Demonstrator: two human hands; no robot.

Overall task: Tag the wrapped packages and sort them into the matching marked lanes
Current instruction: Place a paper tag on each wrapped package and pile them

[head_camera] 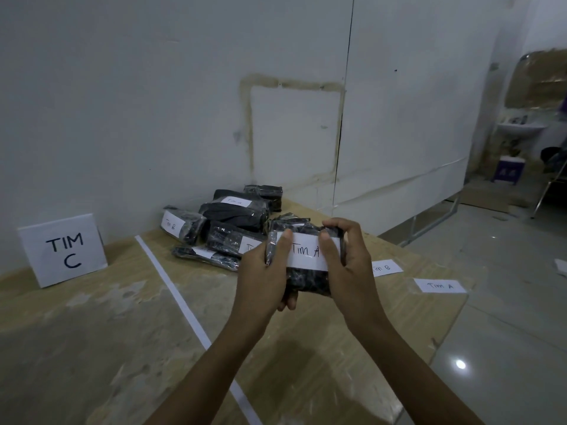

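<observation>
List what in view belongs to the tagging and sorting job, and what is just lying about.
Job: package held by left hand and right hand, its Tim A tag, pile of wrapped packages, loose Tim B tag, loose Tim A tag, TIM C sign, white lane strip.
Lying about: sink, purple box, cardboard-covered panel.

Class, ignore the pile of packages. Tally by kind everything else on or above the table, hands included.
hands: 2 (left hand, right hand)
held package: 1
paper tags: 3 (one on it, two lying loose)
TIM C sign: 1
white lane strip: 1
Total: 8
</observation>
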